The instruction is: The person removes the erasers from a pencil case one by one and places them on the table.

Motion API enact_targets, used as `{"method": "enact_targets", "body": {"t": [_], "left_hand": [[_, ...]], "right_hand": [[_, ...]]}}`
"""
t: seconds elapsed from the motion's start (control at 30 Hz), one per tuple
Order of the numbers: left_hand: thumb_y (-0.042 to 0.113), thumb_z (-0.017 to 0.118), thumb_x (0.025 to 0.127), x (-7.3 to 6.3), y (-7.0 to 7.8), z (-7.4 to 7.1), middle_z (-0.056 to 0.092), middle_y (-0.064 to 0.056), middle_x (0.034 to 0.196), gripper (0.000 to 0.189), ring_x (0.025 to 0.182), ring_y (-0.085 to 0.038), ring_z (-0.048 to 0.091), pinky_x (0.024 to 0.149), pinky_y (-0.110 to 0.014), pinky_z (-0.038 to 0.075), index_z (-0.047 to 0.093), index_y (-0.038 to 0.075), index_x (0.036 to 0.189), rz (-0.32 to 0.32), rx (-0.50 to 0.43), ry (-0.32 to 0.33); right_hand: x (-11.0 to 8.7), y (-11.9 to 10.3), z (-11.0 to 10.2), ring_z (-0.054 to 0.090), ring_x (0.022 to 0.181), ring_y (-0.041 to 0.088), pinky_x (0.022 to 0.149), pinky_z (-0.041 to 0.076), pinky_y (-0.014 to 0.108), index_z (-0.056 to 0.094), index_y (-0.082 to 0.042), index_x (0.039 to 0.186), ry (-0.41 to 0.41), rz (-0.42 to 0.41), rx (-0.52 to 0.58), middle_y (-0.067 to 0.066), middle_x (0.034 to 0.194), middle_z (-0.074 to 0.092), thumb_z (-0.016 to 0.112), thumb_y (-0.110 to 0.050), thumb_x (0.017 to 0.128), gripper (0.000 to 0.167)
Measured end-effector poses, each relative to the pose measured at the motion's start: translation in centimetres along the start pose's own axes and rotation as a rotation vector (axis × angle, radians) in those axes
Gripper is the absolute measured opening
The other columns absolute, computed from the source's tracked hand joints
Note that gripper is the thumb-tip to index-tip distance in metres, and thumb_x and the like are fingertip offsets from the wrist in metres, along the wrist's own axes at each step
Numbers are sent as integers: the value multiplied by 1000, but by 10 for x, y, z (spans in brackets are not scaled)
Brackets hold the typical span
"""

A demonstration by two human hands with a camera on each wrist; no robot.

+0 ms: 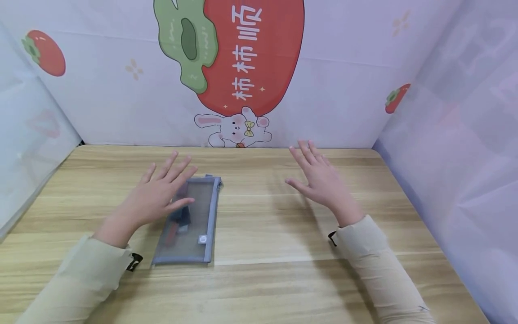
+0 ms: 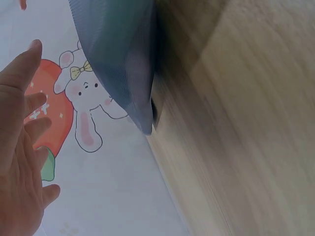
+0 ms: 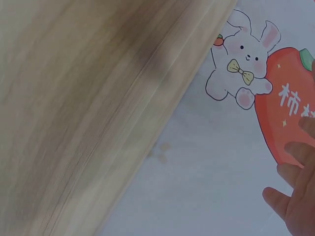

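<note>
A grey-blue mesh zipper pouch (image 1: 190,238) lies flat on the table, left of the middle, with a small white label near its lower right corner. Small dark and reddish items show dimly through the mesh; their kind cannot be made out. My left hand (image 1: 151,198) hovers over the pouch's left side, fingers spread, hiding part of it. In the left wrist view the pouch (image 2: 123,54) appears beside the left hand (image 2: 19,137), apart from it. To the right, my right hand (image 1: 323,180) is held above bare wood with fingers spread and nothing in it.
The wooden table (image 1: 259,288) ends at a white backdrop (image 1: 340,90) printed with a persimmon and a rabbit. White sheets (image 1: 457,135) also rise along the left and right sides.
</note>
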State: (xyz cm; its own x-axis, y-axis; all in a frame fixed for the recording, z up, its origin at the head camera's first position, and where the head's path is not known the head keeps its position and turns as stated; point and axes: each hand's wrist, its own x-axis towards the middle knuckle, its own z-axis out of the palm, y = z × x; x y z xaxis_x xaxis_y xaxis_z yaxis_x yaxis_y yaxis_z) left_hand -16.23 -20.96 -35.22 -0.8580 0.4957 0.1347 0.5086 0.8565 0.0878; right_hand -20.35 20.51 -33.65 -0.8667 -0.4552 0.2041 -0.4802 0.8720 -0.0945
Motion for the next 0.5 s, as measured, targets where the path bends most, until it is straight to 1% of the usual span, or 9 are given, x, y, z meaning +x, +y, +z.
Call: {"method": "enact_targets", "body": {"t": [0.13, 0.27, 0.4, 0.5], "left_hand": [[49, 61, 94, 4, 2, 3, 23, -10, 165, 76, 154, -34, 9, 113, -71, 20, 32, 17, 156, 38, 9, -13], [47, 62, 94, 7, 3, 6, 29, -10, 163, 76, 153, -37, 16, 113, -69, 24, 32, 16, 156, 52, 6, -47], [45, 62, 94, 9, 3, 6, 32, -12, 161, 75, 151, -38, 21, 111, -68, 28, 34, 14, 155, 58, -12, -94], [45, 62, 94, 11, 4, 6, 32, -13, 161, 75, 150, -39, 23, 111, -68, 29, 33, 13, 156, 53, -28, -132]], "right_hand": [[8, -8, 5, 12, 154, 33, 116, 29, 58, 29, -17, 158, 15, -34, 24, 9, 167, 16, 57, -54, 94, 78], [17, -16, 12, 18, 153, 34, 116, 31, 56, 39, -16, 153, 3, -68, 41, 10, 164, 26, 57, -52, 94, 71], [27, -26, 18, 22, 152, 31, 117, 32, 53, 46, -15, 149, -31, -97, 79, 10, 160, 34, 59, -50, 94, 66], [34, -34, 23, 24, 152, 29, 118, 32, 50, 51, -14, 146, -69, -116, 121, 10, 158, 39, 62, -47, 94, 63]]}}
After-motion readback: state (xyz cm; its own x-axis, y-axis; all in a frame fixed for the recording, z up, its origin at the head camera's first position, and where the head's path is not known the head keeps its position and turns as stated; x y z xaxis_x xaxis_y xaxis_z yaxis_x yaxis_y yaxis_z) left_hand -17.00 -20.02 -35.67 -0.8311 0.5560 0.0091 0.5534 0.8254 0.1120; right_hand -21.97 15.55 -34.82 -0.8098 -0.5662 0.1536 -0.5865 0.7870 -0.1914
